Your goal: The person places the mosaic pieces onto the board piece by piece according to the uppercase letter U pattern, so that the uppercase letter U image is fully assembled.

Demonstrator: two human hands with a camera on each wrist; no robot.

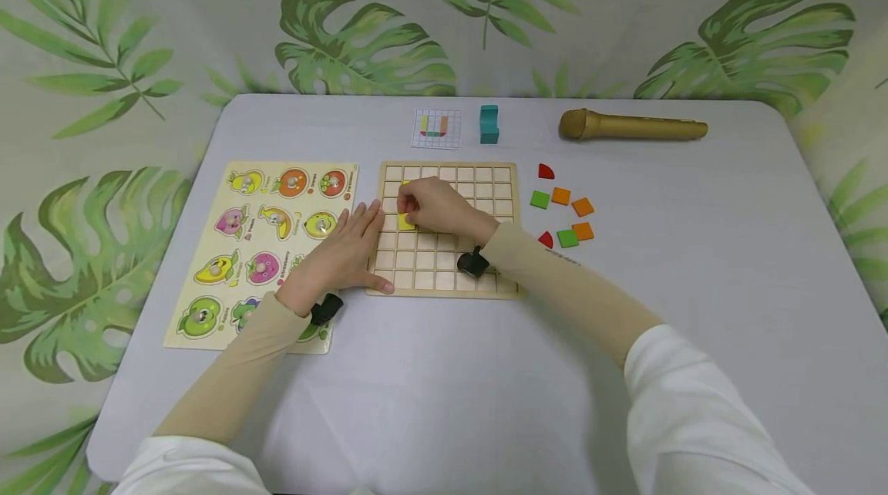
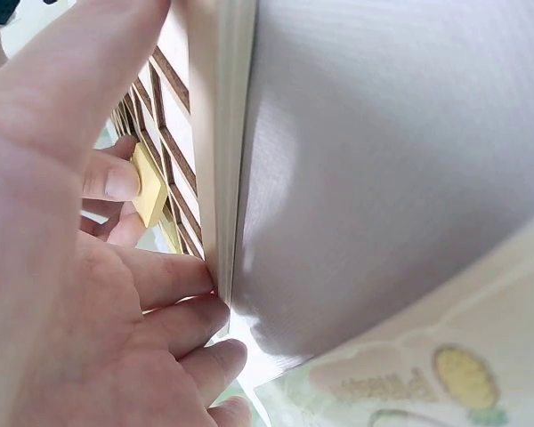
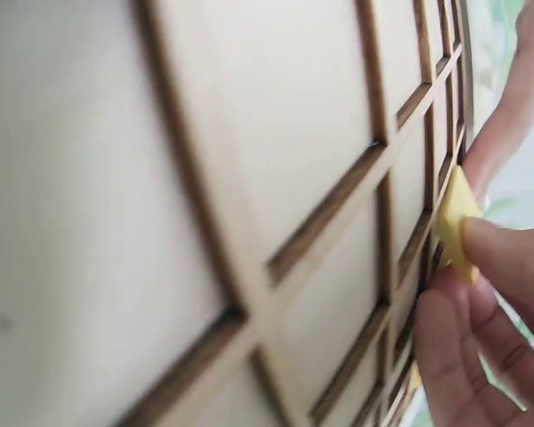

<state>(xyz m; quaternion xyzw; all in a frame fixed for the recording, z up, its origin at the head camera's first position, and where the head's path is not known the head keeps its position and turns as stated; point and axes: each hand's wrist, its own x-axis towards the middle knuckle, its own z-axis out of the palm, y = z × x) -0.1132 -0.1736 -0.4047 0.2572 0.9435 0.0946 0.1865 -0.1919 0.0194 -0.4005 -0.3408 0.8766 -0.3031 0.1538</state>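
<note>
Wrist views alone clearly show the pinched yellow tile (image 3: 454, 216)

The board (image 1: 425, 281) is pale, smooth, matt wood. Over it, the yellow tile (image 2: 151, 190) looks smooth and matt. Under the board lies finely ribbed cloth (image 1: 430, 387). Beyond the board, the card (image 1: 435, 129) looks like paper; left of it, the puzzle (image 1: 225, 244) looks smooth.

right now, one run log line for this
right hand: pinches yellow tile at grid board | left hand: touches board's left edge | orange tiles: right of board | pattern card: beyond board
</note>
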